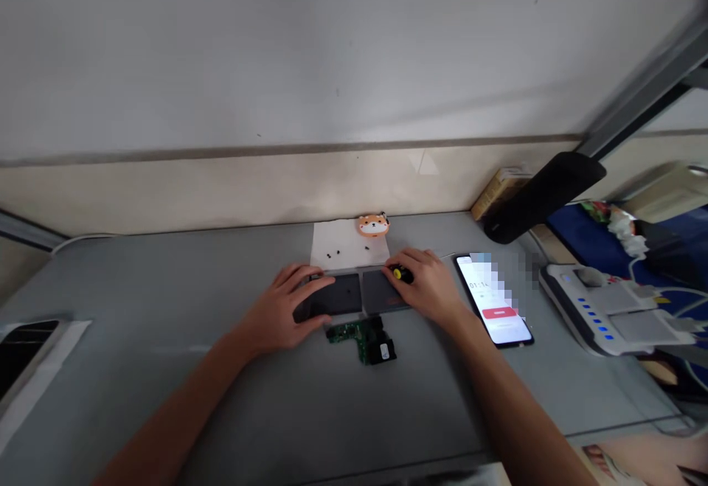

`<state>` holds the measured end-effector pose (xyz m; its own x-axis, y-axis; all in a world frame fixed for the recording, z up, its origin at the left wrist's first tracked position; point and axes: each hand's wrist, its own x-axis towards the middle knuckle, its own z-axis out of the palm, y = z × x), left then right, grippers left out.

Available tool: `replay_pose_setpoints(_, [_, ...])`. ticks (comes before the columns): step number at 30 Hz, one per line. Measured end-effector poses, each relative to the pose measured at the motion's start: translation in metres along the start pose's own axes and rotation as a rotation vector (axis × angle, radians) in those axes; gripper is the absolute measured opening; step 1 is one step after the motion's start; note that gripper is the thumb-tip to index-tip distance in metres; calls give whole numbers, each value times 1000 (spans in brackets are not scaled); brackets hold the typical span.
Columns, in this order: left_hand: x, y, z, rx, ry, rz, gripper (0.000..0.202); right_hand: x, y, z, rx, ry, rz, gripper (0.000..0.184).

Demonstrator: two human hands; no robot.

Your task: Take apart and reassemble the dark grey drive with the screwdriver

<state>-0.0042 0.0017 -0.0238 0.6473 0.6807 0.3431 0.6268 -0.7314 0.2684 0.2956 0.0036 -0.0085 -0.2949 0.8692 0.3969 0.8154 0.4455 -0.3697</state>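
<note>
My left hand (282, 309) reaches around the left end of a flat dark casing half (346, 293), thumb at its near edge and fingers at the far side. Beside it on the right, nearly touching, lies a second dark grey casing half (379, 293). Over that piece's right end is my right hand (425, 279), closed on a black screwdriver (403, 273) with a yellow end; its tip is hidden. Just in front of the casings sits a green circuit board (362, 338) with black parts attached. Several small dark screws (334, 254) rest on a white paper (337, 235) behind.
An orange animal-faced case (373, 225) sits on the paper. To the right are a lit phone (492, 300), a power strip (608, 309) with plugs and cables, a black cylinder (545, 195) and a small box (501, 189). A wall (265, 187) bounds the grey table (166, 272).
</note>
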Motion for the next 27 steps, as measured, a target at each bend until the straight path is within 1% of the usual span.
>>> replay_pose_setpoints(2, [2, 11, -2, 17, 63, 84, 37, 0, -1, -2, -6, -12, 17, 8])
replay_pose_setpoints(3, [2, 18, -2, 17, 70, 137, 36, 1, -2, -3, -12, -18, 23, 8])
replay_pose_setpoints(7, [4, 51, 7, 4, 50, 291, 35, 1, -4, -6, -38, -48, 41, 10])
replay_pose_setpoints(10, [3, 63, 17, -11, 25, 347, 29, 1, -5, -5, -42, -54, 69, 11])
replay_pose_setpoints(14, [3, 62, 21, -36, 22, 349, 22, 0, -6, -5, -39, -60, 88, 11])
replay_pose_setpoints(20, [4, 61, 20, -69, 55, 387, 23, 1, -6, -6, -14, -81, 111, 12])
replay_pose_setpoints(24, [4, 64, 19, -49, 62, 409, 25, 0, -8, -3, -17, -48, 127, 11])
replay_pose_setpoints(27, [6, 61, 12, -15, 102, 400, 25, 0, -9, 0, -24, -9, 147, 13])
